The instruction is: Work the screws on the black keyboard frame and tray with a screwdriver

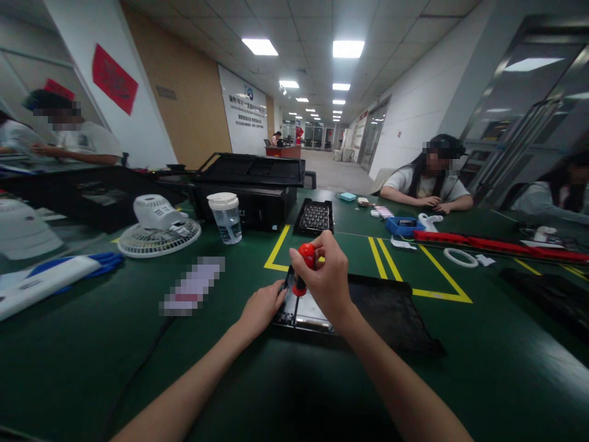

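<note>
My right hand (pixel 332 270) is closed around the red and black handle of a screwdriver (pixel 307 253). The screwdriver stands nearly upright, its shaft pointing down at the near left part of a flat black panel (pixel 386 310). A silvery plate (pixel 315 310) lies in the panel's left part, partly hidden by my right hand. At the panel's left edge, my left hand (pixel 263 310) grips the rim with its fingers; the thumb side faces the screwdriver. Whether the tip sits in a screw is too small to tell.
Behind the panel lies a black tray with round pockets (pixel 315 217). A black case (pixel 243 202), a lidded water cup (pixel 225 218) and a white fan (pixel 159 227) stand to the left. Rightward are a blue box (pixel 404 226), a white ring (pixel 460 257) and a seated person (pixel 427 175).
</note>
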Tool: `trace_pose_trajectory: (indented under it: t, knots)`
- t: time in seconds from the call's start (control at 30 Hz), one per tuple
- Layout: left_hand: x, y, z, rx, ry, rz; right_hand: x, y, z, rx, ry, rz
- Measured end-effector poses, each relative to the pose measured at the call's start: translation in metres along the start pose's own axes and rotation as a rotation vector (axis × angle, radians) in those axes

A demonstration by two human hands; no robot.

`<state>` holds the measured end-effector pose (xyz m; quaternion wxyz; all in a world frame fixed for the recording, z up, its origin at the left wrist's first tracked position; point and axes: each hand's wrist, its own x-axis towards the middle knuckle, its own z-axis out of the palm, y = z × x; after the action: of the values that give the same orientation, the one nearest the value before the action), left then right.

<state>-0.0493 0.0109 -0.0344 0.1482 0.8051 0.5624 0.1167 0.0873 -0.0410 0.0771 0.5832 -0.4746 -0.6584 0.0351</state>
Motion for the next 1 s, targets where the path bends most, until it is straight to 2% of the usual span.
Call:
trace_pose_trajectory:
  t: [0.13, 0.43, 0.53, 0.73, 0.87, 1.0]
  knots:
    - [-0.001, 0.000, -0.001, 0.016, 0.004, 0.009, 0.002, 0.004, 0.001, 0.244, -0.096, 0.086]
    - [-0.001, 0.001, -0.003, 0.006, 0.001, -0.005, 0.001, 0.006, 0.010, 0.995, -0.379, 0.286]
    - [-0.001, 0.002, -0.003, 0.016, -0.011, -0.025, 0.001, 0.007, 0.010, 1.033, -0.455, 0.308]
    - [0.000, 0.000, -0.002, 0.022, -0.003, -0.011, 0.001, 0.014, 0.011, 1.052, -0.463, 0.332]
    - [0.000, 0.000, -0.002, 0.027, 0.008, 0.001, 0.001, 0.014, 0.012, 1.130, -0.513, 0.333]
    - [0.000, 0.002, -0.004, 0.055, -0.028, -0.046, 0.001, 0.012, 0.011, 1.206, -0.577, 0.349]
